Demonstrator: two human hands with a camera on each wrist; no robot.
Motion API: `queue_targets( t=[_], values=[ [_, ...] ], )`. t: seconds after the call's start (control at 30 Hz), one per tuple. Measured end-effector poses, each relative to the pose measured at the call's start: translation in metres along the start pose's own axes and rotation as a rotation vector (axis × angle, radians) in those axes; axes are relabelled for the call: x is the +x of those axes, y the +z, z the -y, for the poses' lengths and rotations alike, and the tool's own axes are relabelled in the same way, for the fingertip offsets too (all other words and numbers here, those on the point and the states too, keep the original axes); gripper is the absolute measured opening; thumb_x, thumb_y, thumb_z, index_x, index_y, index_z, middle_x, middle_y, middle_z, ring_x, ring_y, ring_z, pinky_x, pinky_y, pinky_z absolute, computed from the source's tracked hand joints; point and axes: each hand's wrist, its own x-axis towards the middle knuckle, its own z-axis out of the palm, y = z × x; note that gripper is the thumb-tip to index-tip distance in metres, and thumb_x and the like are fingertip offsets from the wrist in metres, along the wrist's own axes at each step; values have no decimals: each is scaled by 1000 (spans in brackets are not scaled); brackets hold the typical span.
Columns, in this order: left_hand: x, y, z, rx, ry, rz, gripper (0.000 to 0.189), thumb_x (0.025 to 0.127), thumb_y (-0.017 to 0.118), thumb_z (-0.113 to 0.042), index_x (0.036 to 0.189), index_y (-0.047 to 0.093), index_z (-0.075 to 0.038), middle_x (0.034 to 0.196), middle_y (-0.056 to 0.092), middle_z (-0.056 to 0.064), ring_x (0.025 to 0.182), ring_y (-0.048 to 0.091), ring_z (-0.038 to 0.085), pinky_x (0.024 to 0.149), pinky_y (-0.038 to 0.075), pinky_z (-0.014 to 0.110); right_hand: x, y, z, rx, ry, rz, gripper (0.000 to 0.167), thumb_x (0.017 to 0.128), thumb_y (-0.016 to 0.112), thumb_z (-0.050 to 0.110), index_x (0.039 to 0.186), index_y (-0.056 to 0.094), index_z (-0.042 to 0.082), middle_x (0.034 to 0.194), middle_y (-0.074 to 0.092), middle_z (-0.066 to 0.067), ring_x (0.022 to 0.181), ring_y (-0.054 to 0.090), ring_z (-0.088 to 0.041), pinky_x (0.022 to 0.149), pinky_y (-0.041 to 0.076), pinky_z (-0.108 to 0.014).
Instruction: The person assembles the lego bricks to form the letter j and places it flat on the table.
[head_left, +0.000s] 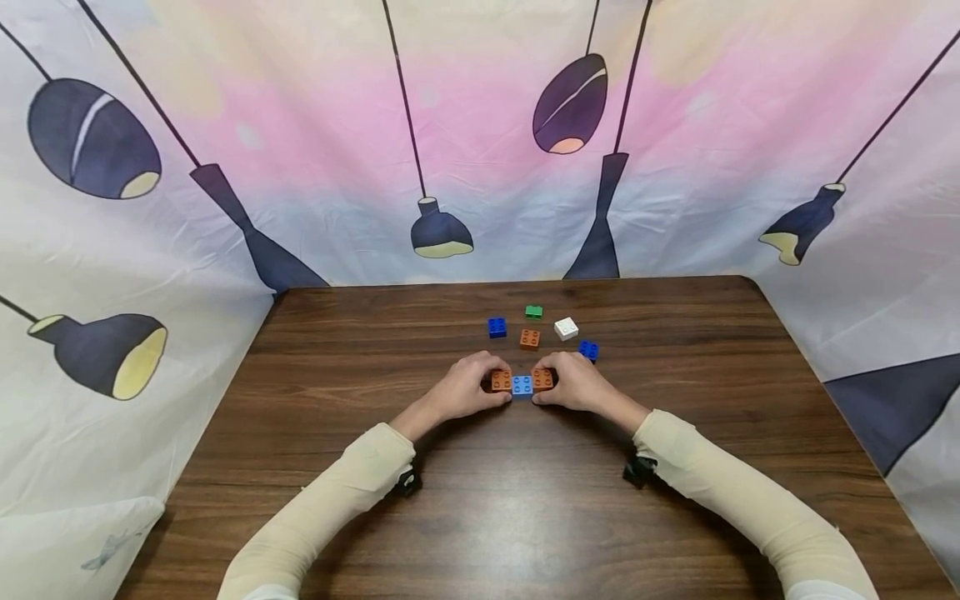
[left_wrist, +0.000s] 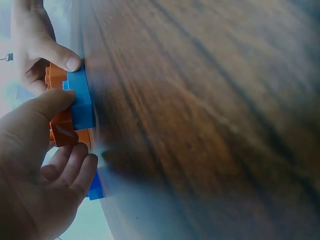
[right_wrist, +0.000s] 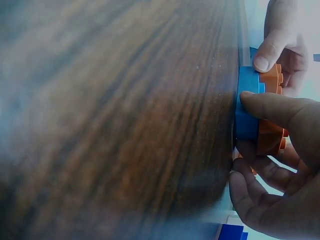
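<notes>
A light blue toy brick [head_left: 522,386] sits low at the table top between my hands. On its two ends rest a left orange brick [head_left: 502,381] and a right orange brick [head_left: 542,379], each overhanging sideways, with blue studs showing between them. My left hand [head_left: 471,387] grips the left orange brick between thumb and fingers, its thumb [left_wrist: 62,99] also reaching the blue brick's side. From the other side my right hand [head_left: 577,382] holds the right orange brick, and its thumb [right_wrist: 260,104] lies against the light blue brick.
Behind the hands lie a dark blue brick [head_left: 497,327], a green brick [head_left: 533,312], a loose orange brick [head_left: 530,339] and a white brick [head_left: 566,328]. Another dark blue brick [head_left: 588,350] is just behind my right hand. A patterned cloth [head_left: 480,150] hangs beyond the wooden table [head_left: 517,500].
</notes>
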Motion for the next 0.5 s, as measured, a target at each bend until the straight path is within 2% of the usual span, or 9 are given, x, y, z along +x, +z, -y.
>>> queue_targets(
  t=[0.17, 0.4, 0.5],
  values=[
    [2, 0, -1, -3, -12, 16, 47, 89, 80, -35, 127, 66, -12, 121, 64, 4, 108, 61, 19, 93, 50, 42, -2, -1, 1, 8, -7, 5, 44, 80, 89, 28, 117, 74, 9, 108, 74, -6, 88, 64, -15, 72, 50, -33],
    [10, 4, -6, -8, 9, 35, 58, 88, 79, -46, 133, 63, -14, 129, 63, 3, 121, 58, 22, 103, 46, 45, -10, -14, 2, 29, -3, 17, 59, 82, 88, 31, 131, 68, 5, 124, 71, -11, 107, 68, -26, 87, 54, -45],
    [14, 7, -9, -12, 8, 52, 59, 89, 78, -46, 135, 62, -14, 133, 62, 3, 125, 57, 22, 106, 44, 45, -16, -23, -1, 38, -6, 10, 60, 83, 87, 28, 133, 66, 5, 125, 71, -11, 107, 68, -27, 91, 52, -50]
  ],
)
